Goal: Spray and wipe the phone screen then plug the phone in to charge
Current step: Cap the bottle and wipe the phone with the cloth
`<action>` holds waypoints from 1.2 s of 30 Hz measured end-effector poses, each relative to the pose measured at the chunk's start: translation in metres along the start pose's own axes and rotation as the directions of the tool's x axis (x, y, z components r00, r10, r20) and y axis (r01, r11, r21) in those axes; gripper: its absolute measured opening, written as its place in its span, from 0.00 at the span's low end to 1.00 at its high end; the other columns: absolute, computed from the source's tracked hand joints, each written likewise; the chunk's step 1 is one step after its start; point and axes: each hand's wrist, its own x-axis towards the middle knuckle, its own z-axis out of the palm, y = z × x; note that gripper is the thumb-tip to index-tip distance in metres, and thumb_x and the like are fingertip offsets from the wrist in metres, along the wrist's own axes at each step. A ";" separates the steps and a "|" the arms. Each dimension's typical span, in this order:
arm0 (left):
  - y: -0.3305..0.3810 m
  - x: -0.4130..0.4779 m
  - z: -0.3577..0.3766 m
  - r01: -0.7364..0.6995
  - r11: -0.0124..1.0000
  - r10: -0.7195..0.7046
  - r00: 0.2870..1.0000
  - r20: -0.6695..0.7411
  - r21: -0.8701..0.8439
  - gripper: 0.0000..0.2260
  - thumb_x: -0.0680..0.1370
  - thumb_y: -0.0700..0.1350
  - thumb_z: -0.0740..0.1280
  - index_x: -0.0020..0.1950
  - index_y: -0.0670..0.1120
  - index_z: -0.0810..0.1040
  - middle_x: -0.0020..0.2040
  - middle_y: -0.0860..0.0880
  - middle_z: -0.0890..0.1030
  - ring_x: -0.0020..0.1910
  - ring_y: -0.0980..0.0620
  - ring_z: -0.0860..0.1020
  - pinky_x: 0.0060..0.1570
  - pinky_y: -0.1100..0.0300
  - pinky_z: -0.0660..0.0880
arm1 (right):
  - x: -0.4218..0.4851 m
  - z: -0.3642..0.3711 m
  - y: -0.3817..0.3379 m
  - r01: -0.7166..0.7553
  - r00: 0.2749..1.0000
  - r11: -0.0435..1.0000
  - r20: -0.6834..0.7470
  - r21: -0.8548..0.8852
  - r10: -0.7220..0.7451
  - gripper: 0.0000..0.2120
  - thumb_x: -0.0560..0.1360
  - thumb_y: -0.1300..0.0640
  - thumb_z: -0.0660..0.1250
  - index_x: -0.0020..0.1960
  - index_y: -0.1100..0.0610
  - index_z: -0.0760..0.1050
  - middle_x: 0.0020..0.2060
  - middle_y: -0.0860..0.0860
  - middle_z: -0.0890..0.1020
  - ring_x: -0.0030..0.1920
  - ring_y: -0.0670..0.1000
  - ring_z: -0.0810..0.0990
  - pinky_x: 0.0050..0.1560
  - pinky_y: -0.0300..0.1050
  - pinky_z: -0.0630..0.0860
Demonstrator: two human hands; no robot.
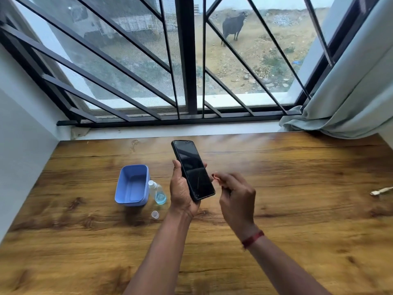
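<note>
The left hand [182,188] is raised above the brown wooden table [276,209], palm up, with the forearm coming from the lower edge of the view. It holds the black flat phone [192,169] by its lower half, the dark screen facing up and the top end tilted away toward the window; the thumb lies on the left edge and the fingers are wrapped behind, so only their tips show at the right edge. The right hand [236,192] hovers just right of the phone, wrist bent, with a red band [253,238] on it. Its fingers are curled loosely and the fingertips are blurred; something small and pale red seems pinched there, but I cannot tell what it is. Left of the phone, on the table, stand a blue plastic rectangular box [131,185] and a small clear spray bottle with blue liquid [157,192], touching it. A small clear cap [155,214] lies below the bottle. Far right of the phone, a white cable end [381,190] is cut off by the frame
</note>
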 end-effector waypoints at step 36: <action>-0.050 -0.006 -0.021 0.278 0.950 -0.278 0.960 -0.024 0.141 0.35 0.77 0.69 0.58 0.61 0.40 0.80 0.54 0.38 0.84 0.50 0.40 0.84 0.45 0.50 0.81 | -0.036 -0.022 0.013 -0.557 0.821 0.526 0.327 0.643 0.469 0.04 0.71 0.61 0.74 0.46 0.56 0.85 0.43 0.52 0.87 0.46 0.52 0.85 0.43 0.47 0.83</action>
